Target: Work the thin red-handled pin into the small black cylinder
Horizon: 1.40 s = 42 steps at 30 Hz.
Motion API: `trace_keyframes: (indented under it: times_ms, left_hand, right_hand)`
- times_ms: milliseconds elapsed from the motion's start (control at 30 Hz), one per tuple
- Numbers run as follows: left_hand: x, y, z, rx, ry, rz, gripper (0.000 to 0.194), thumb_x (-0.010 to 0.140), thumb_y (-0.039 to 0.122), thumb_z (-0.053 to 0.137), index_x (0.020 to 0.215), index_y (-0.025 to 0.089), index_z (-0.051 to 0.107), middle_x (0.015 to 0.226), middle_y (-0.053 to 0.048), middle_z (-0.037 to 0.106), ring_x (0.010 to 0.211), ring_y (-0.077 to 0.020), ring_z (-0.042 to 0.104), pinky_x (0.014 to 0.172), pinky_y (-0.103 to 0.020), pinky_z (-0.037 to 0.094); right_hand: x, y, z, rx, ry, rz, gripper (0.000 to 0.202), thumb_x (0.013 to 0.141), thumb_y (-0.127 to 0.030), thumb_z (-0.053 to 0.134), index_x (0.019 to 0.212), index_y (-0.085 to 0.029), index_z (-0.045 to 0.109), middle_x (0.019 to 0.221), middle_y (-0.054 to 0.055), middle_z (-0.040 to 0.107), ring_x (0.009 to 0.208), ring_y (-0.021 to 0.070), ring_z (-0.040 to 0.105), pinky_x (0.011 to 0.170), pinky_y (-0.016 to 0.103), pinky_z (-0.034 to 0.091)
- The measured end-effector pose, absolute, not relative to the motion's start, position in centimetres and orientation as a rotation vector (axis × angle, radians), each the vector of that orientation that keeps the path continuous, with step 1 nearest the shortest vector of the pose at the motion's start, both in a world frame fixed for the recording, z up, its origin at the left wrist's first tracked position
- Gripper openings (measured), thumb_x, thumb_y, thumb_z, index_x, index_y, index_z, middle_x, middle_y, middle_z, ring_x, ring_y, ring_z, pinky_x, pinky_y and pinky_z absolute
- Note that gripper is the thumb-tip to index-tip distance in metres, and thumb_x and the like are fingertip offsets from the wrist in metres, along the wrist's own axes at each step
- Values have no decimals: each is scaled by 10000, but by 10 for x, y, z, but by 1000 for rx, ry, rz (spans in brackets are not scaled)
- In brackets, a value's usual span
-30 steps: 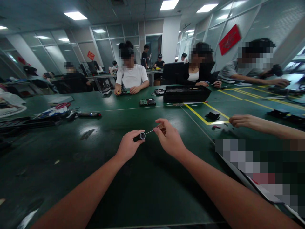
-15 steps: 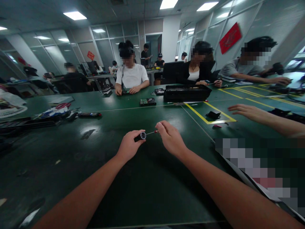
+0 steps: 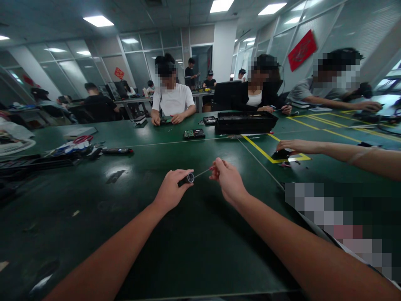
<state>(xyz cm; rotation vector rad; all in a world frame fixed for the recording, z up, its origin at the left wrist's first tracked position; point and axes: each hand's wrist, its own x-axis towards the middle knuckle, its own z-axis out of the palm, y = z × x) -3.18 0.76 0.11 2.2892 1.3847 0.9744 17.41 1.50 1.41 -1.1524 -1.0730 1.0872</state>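
Over the green table [image 3: 175, 259], my left hand [image 3: 171, 189] grips a short black cylinder [image 3: 189, 178] whose round silvery end faces right. My right hand [image 3: 226, 177] pinches the reddish handle of a thin screwdriver [image 3: 203, 172]. Its metal shaft slopes down to the left, and the tip reaches the round end of the cylinder; whether it touches cannot be made out.
Ahead lie a green circuit board [image 3: 194, 133] and a long black tray [image 3: 246, 122]. At the right, another person's hand [image 3: 296, 146] holds a black part [image 3: 281, 154]. Tools [image 3: 75, 146] and a dark pen-shaped tool [image 3: 118, 151] lie left.
My right hand has shifted slightly right with the screwdriver, and its fingers have changed position. My left hand has barely moved. The other person's hand has moved left onto the black part.
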Motion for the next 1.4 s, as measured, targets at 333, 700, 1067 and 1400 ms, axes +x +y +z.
trace_keyframes:
  times_ms: [333, 700, 1067, 1400]
  left_hand:
    - [-31, 7, 1, 2227, 1447, 901, 429, 897, 238, 681, 1320, 285, 633, 1245, -47, 682, 1139, -248, 593, 1004, -438, 437]
    - [-29, 5, 3, 2222, 1512, 914, 427, 874, 237, 722, 1292, 286, 650, 1215, -25, 707, 1086, -239, 613, 979, -420, 438]
    - [-32, 6, 1, 2262, 1531, 912, 406, 887, 234, 708, 1285, 291, 654, 1254, -27, 698, 1107, -247, 609, 1014, -468, 433]
    - [-30, 7, -2, 2284, 1526, 894, 408, 883, 233, 707, 1283, 294, 656, 1264, -40, 694, 1150, -255, 609, 1096, -525, 395]
  right_hand:
    - [173, 10, 18, -1138, -1203, 898, 273, 948, -450, 498, 955, -195, 597, 834, 37, 657, 749, 168, 621, 697, 322, 518]
    - [176, 2, 25, -1274, -1417, 727, 376, 898, -565, 598, 791, -204, 613, 641, 5, 618, 588, 164, 563, 581, 310, 417]
    - [175, -4, 31, -1208, -1664, 571, 286, 981, -424, 479, 922, -208, 657, 740, 22, 667, 629, 171, 586, 590, 309, 406]
    - [175, -7, 33, -1273, -1706, 560, 411, 1011, -424, 406, 1301, -203, 597, 838, 53, 699, 693, 209, 622, 618, 341, 427]
